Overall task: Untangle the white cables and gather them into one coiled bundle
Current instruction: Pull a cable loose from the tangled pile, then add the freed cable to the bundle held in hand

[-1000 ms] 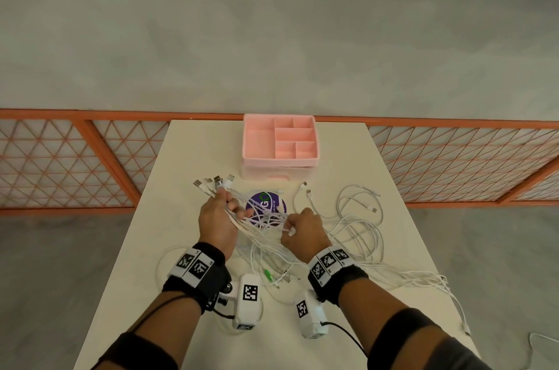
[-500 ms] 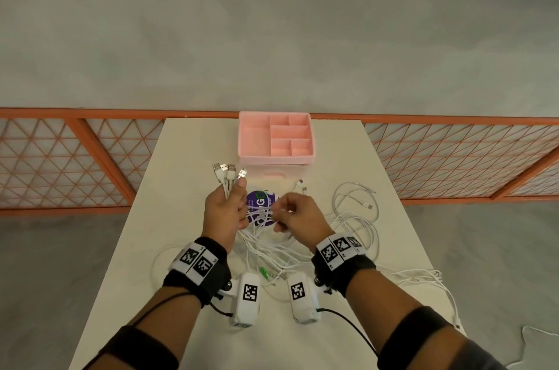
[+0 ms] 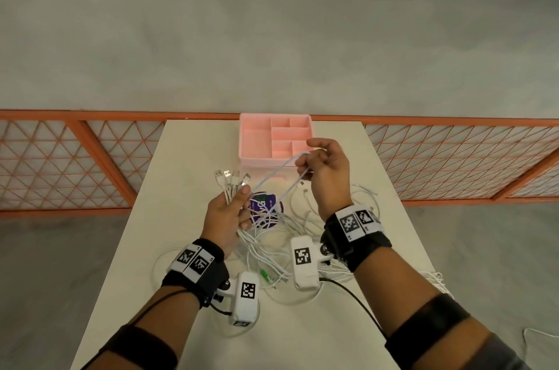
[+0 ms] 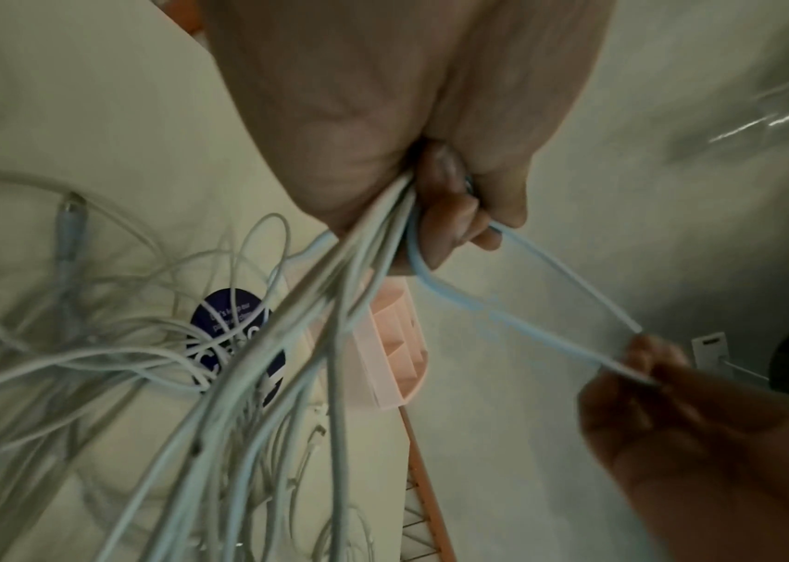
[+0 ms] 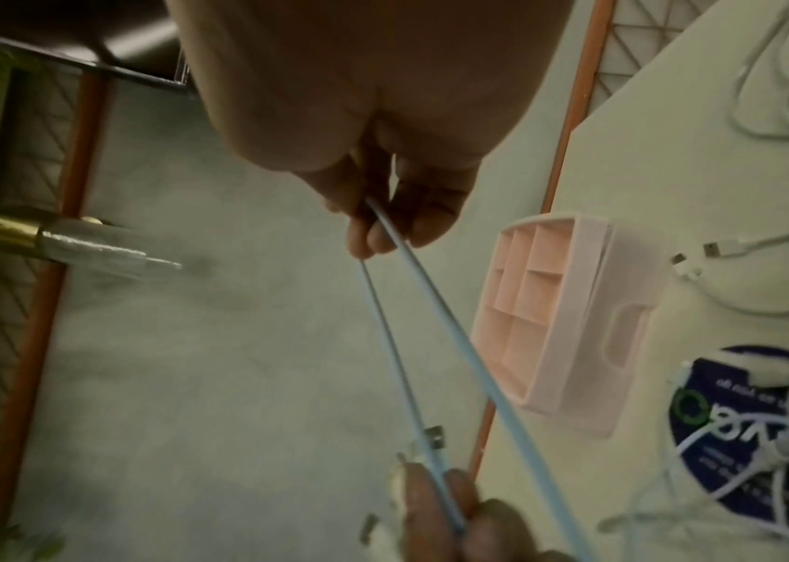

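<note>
Several white cables (image 3: 272,236) lie tangled on the cream table (image 3: 169,218). My left hand (image 3: 227,212) grips a bunch of them just below their USB plugs (image 3: 231,177), which fan out above the fist. In the left wrist view the bunch (image 4: 334,304) trails down from the curled fingers (image 4: 460,224). My right hand (image 3: 323,170) is raised near the pink tray and pinches a loop of one cable (image 3: 281,170) that runs taut back to the left hand. The right wrist view shows the two strands (image 5: 407,304) leaving the pinching fingertips (image 5: 383,235).
A pink compartment tray (image 3: 257,139) stands at the table's far edge. A round dark-blue sticker (image 3: 266,206) lies under the tangle. More cable loops (image 3: 363,197) spread to the right and trail off the right table edge. An orange lattice railing (image 3: 75,163) runs behind.
My right hand has lifted up and away toward the pink tray, drawing a cable loop out of the tangle. The left hand keeps its grip on the plug ends, raised a little.
</note>
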Demonstrator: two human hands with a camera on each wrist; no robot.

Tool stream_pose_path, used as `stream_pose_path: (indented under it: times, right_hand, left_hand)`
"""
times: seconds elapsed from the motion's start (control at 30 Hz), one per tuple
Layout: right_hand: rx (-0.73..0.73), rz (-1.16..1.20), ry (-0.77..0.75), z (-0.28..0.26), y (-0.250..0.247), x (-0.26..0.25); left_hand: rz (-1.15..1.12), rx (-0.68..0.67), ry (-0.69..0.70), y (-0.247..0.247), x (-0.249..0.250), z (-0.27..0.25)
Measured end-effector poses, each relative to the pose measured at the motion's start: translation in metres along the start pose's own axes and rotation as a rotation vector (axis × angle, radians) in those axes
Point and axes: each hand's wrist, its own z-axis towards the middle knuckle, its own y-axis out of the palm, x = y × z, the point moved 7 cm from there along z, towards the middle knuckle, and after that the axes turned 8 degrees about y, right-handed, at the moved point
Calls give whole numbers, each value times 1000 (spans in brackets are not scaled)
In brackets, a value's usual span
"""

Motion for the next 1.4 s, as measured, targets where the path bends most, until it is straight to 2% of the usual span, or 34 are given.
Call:
stream_pose_path:
  times: [0.07,0.13,0.2,0.3,0.37,0.43,0.5,0.57,0.77,0.83,0.9,0.93,1.0,1.03,1.1,1.17,1.23,1.33,1.4]
  right_hand:
    - [-30,-270,69,7,-2,19]
    - [-135,-714,83,6,3,38]
    - [-233,-1095,-31,-4,12,48]
    - [-295,-1305,-286,-21,32,51]
    - [-362,-1298,-254,-23,41,54]
    - [-453,-1103,-104,-24,41,57]
    - [-419,-883,-59,-22,38,43]
    - [-287,-703,-77,-14,29,23]
    - [230,-122,-178,26,-28,-43]
    - [304,-70,-166,34,-44,-48]
    - [327,-174,-124,39,-52,-40]
    - [316,-290,-83,41,-54,-33]
    - [281,-680,-9,41,-52,-13]
    - [246,-870,-9,38,-48,-4]
    - [107,-1024,-110,22,-30,7]
    - [-174,-1032,-182,7,-1,23]
    - [-411,-1022,-99,-8,22,41]
    - [-514,-864,36,-15,31,45]
    - [-511,-810,15,-13,33,34]
  left_hand:
    - [44,1,21,-2,1,3]
    - [94,-14,37,0,1,3]
    - [145,-24,31,2,-3,1]
    - [178,-40,20,10,-4,-3]
    - [165,-44,30,12,-3,-4]
    - [143,-36,33,12,-2,-3]
    - [113,-16,26,10,-1,-3]
    - [73,-4,6,6,-1,-3]
    - [34,41,-78,-16,-16,-3]
    - [-16,71,-88,-21,-18,-3]
    - [-21,84,-87,-20,-19,-2]
    - [-10,84,-84,-19,-18,-1]
    - [29,66,-73,-15,-16,0]
    - [52,48,-68,-12,-15,0]
    - [87,-6,-53,-3,-14,0]
    - [107,-62,-34,9,-12,-1]
    - [102,-94,-27,18,-9,-2]
    - [64,-91,-23,23,-3,-3]
    - [46,-85,-30,19,-3,-5]
